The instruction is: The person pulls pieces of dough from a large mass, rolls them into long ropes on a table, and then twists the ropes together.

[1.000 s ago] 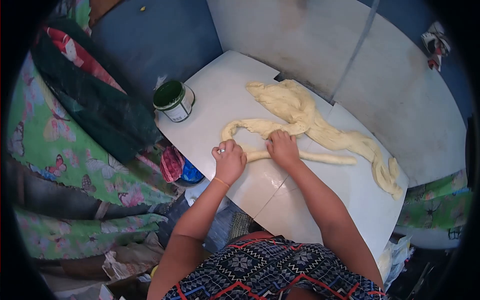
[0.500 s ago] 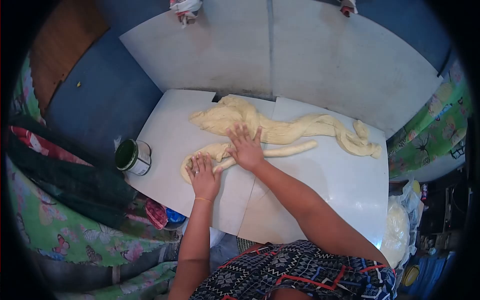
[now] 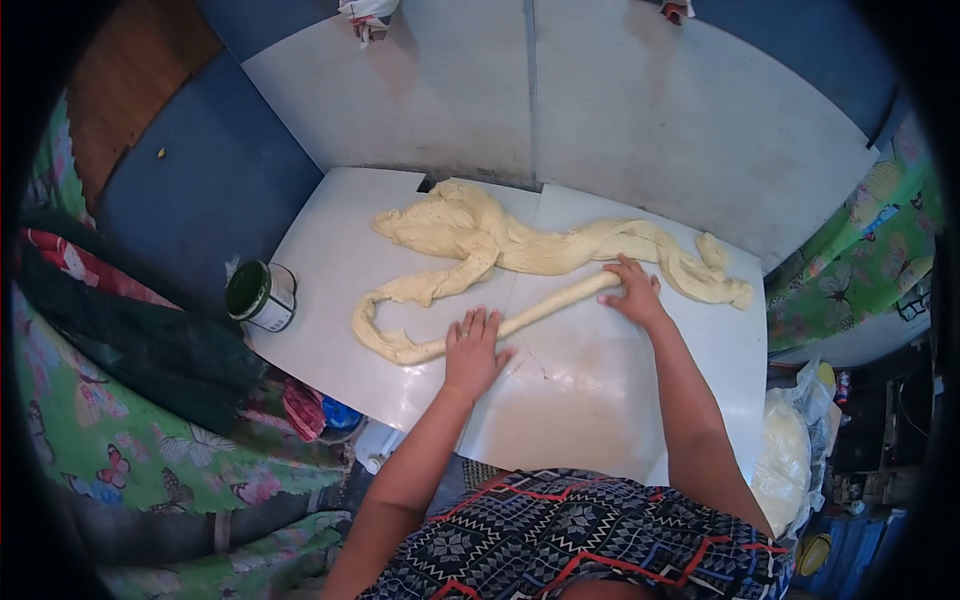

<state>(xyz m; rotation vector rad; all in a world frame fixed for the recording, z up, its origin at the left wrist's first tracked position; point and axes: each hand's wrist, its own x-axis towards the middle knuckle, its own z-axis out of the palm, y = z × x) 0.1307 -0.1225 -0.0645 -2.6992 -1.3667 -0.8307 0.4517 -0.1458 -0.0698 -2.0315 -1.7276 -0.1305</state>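
Pale yellow dough [image 3: 545,252] lies in a long twisted mass across the white tabletop. From its left end a strip loops round and continues as a thin dough rope [image 3: 550,305], running diagonally up to the right. My left hand [image 3: 474,352] rests flat on the rope near the loop, fingers spread and a ring on one finger. At the rope's right end is my right hand [image 3: 637,294], open, with its thumb below the rope and its fingers curved above it. The part of the rope beneath each palm is hidden.
An open tub [image 3: 262,297] with a dark green inside stands at the table's left edge. White panels [image 3: 690,110] rise behind the table. Plastic bags [image 3: 785,465] sit beyond the right edge, and butterfly-print cloth [image 3: 130,440] hangs at the left.
My hands have moved apart along the rope. Both have gone right, the right one to the rope's end. The rope now lies straighter, and the loop is uncovered.
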